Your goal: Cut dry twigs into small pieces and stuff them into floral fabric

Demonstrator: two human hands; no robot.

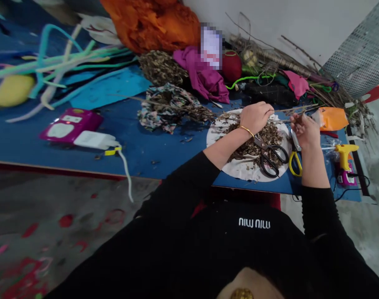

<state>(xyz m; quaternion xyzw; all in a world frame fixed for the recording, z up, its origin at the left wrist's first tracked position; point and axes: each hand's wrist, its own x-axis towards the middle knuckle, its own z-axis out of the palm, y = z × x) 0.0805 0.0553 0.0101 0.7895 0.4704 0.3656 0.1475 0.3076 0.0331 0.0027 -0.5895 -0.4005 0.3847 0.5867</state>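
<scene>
My left hand [256, 118], a gold bangle at its wrist, is closed on a thin dry twig [281, 121]. The twig stretches across to my right hand [305, 129], whose fingers pinch around its other end. Under both hands lies a round white cloth [214, 139] strewn with crumbled dry leaves [272, 135]. Black-handled scissors [266, 151] rest on the leaves just below my left hand. Beside my right wrist are pliers with yellow handles [294, 163]. A dry stalk with leaves [195, 111] extends left from the cloth.
A yellow glue gun [343, 154] and an orange packet [333, 118] lie on the right. Floral fabric [164, 109], purple cloth [205, 77] and bundled sticks [289, 62] line the back. A purple box [71, 124] and colored flexible stems [71, 62] occupy the left.
</scene>
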